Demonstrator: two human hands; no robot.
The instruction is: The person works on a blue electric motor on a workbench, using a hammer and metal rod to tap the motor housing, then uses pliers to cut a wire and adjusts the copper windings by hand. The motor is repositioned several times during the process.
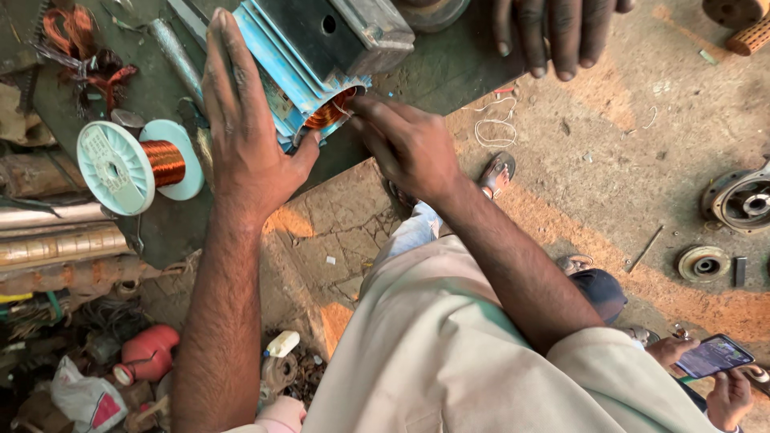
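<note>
Spool point(132, 164) of copper wire lies on the bench point(449, 68) at 9 o'clock. Left hand point(245, 132) rests flat, fingers extended, against the blue motor housing point(309, 60) at 12 o'clock. Housing bore contains copper windings point(329, 112). Right hand point(405, 144) pinches at the windings. Another person's hand point(553, 32) presses the bench at 1 o'clock.

Both hands point(321, 144) at blue motor housing point(289, 60)

Dark workbench point(449, 72) carries blue motor housing point(309, 48), copper wire spool point(140, 164), tangled copper scrap point(80, 48).
</note>
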